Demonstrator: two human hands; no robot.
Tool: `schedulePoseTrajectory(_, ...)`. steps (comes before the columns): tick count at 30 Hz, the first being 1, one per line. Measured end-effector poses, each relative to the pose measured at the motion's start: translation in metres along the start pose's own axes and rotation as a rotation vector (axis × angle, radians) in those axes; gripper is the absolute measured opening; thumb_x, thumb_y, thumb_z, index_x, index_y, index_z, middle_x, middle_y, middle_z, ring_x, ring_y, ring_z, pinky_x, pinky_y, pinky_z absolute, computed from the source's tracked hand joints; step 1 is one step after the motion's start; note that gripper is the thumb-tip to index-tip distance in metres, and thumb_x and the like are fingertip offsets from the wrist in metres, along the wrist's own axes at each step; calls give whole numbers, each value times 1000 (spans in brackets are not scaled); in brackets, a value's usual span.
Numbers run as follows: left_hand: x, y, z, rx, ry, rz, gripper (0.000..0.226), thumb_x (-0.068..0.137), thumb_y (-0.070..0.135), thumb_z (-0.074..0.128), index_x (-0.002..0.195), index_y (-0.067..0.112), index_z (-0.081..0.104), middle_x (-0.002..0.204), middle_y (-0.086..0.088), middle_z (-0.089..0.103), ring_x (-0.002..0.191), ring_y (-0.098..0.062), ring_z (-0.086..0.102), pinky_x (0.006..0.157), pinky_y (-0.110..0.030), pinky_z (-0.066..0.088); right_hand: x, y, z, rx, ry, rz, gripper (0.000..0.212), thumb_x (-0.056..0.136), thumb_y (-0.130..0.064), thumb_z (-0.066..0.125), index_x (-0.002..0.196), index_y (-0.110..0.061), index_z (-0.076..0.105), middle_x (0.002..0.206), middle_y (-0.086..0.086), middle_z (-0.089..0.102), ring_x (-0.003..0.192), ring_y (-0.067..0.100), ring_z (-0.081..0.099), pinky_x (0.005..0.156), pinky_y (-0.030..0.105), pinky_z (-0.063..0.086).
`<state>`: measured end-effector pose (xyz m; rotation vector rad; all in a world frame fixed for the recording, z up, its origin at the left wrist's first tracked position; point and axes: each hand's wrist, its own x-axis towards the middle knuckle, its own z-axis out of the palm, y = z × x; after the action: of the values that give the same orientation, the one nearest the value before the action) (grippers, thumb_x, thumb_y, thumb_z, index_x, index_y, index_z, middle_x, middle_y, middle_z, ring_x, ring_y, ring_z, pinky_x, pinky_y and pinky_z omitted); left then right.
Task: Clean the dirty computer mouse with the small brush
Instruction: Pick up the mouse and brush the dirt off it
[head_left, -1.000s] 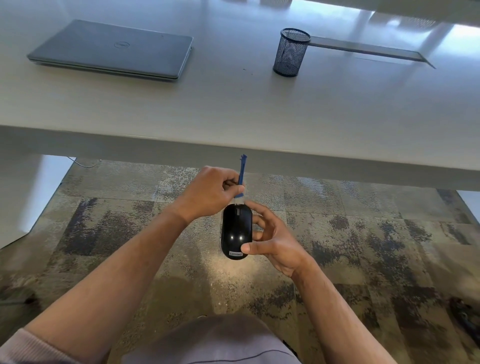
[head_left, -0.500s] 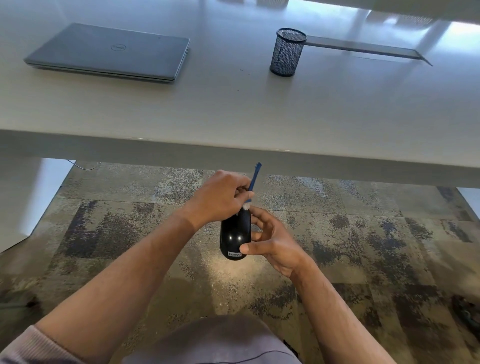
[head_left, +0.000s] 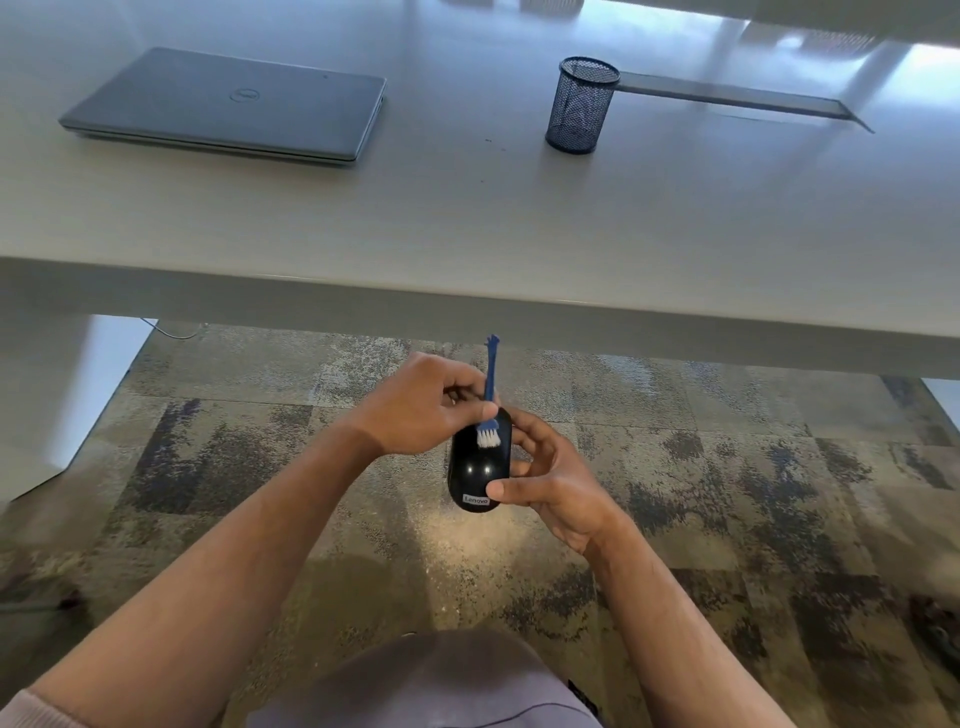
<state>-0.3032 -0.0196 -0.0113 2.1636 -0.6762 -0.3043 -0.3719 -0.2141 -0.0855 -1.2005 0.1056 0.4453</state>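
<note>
The right hand cradles the black mouse in front of the lap, below the desk edge and over the carpet; the thumb presses the near end by the label, the other fingers curl round the far side. The left hand pinches the blue brush by its handle, fingers closed tight on it, handle pointing up and away. The white bristles seem to touch the top of the mouse near its front half. On the desk lie a closed laptop and a mesh cup, well apart
</note>
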Motion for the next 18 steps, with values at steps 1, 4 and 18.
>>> schedulePoseTrajectory(1,1,-2,-1,26,49,-6,10,89,24,69,94,17,73,81,7,70,75,-7,64,75,-27,53,0,0,0,-4,4,2,84,62,15,79,137,-16,57,133,11,62,110,38,67,98,63,50)
schedulePoseTrajectory(4,3,-5,-2,85,186,-20,11,90,24,67,96,17,74,82,6,70,73,-9,64,75,-34,55,-1,1,0,-4,7,10,87,62,16,78,139,-15,55,134,13,61,106,36,69,97,64,50)
schedulePoseTrajectory(18,-11,-10,-3,-74,-24,-14,9,88,27,69,92,19,73,84,0,72,79,-23,67,77,-39,56,-1,-1,2,-20,0,13,85,62,14,79,139,-16,56,133,12,63,110,38,68,98,65,48)
